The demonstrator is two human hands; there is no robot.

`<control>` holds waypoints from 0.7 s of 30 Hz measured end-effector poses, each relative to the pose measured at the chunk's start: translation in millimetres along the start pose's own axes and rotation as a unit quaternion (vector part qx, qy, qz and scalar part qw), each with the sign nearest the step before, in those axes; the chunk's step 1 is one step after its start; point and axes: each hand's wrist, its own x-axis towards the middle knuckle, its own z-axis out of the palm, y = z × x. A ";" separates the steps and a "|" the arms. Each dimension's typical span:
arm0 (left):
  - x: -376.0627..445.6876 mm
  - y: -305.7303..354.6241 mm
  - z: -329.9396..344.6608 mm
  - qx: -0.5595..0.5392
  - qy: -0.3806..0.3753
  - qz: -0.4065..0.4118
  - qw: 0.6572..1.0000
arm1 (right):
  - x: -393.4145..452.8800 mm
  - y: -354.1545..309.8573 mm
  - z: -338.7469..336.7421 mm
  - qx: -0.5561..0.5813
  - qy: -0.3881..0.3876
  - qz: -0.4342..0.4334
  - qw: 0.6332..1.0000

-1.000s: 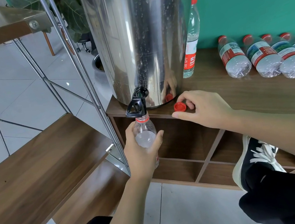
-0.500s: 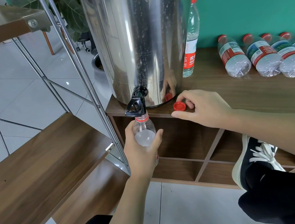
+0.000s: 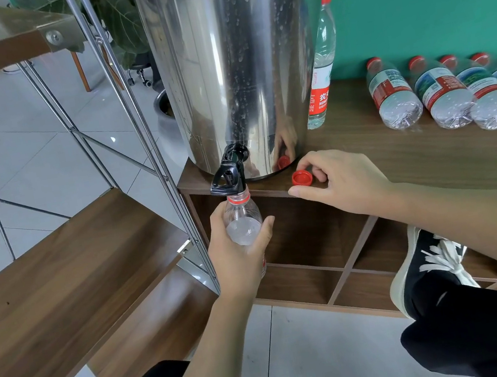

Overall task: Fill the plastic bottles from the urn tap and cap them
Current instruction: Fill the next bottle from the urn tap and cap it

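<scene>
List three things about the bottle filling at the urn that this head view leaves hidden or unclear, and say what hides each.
- Lower half of the bottle under the tap: hidden by the left hand, so its water level is unclear.
- Any water stream: the tap spout covers the bottle's mouth.
- Rightmost of the lying bottles: cut off by the right frame edge.
- Whether the right hand grips the red cap or only touches it.

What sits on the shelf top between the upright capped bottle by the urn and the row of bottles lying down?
Nothing: in the head view, only bare shelf top separates the upright bottle from the lying bottles.
</scene>
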 end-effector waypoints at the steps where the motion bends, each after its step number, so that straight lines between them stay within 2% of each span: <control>1: -0.3 -0.3 0.1 -0.003 0.001 0.000 1.000 | -0.2 0.4 -0.1 0.000 0.000 0.000 1.000; 21: 0.2 0.2 1.8 0.008 0.001 -0.012 1.000 | -0.3 0.6 -0.8 0.001 -0.003 0.004 1.000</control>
